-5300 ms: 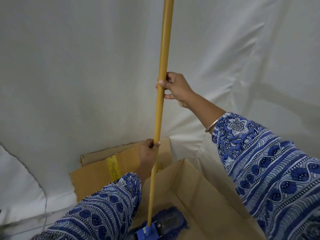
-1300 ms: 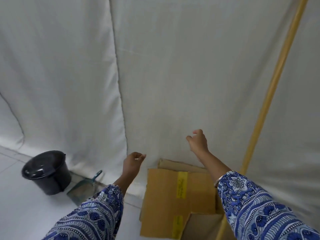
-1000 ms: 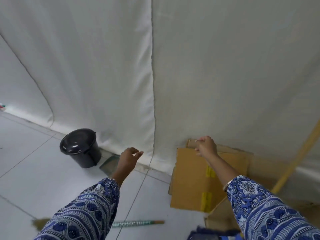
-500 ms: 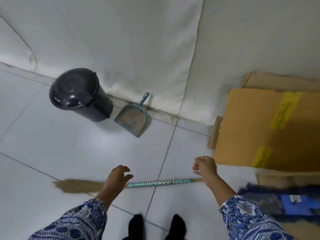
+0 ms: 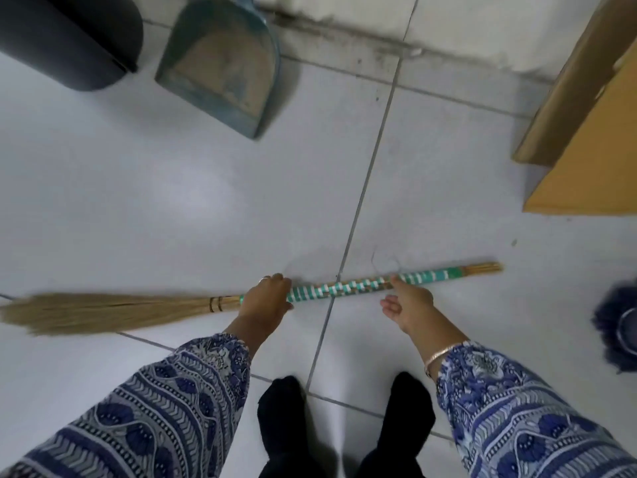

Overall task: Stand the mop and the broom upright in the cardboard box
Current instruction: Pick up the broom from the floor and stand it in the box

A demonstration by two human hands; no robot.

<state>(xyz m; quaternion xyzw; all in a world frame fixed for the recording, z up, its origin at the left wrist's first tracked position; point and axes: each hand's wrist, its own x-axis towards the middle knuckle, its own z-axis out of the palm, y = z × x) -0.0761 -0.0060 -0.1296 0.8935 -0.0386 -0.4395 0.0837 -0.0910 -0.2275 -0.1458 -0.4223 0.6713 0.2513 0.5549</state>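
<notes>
Head view, looking straight down at a white tiled floor (image 5: 172, 201). The broom (image 5: 331, 289) lies flat on the tiles, running left to right: straw bristles fan out at the left, the green-and-white wrapped handle runs to the right and ends in bare straw tips. The person's left hand (image 5: 267, 298) is down on the handle just right of the bristle binding, fingers curled over the top of it; whether they wrap fully around cannot be told. The right hand (image 5: 406, 301) is further right along the handle, index fingertip touching the wrap, other fingers loose and spread, not closed on anything. Both sleeves are blue patterned; a bangle (image 5: 439, 353) sits on the right wrist. Two dark-socked feet (image 5: 282, 408) stand near the bottom edge. Far left, a black bin (image 5: 69, 39); just right of it, a teal dustpan (image 5: 220, 60) against the wall base. Far right, cardboard box (image 5: 593, 139) flaps, partly cut off. At the right edge, near, part of the dark blue mop (image 5: 617, 326) head on the floor.
</notes>
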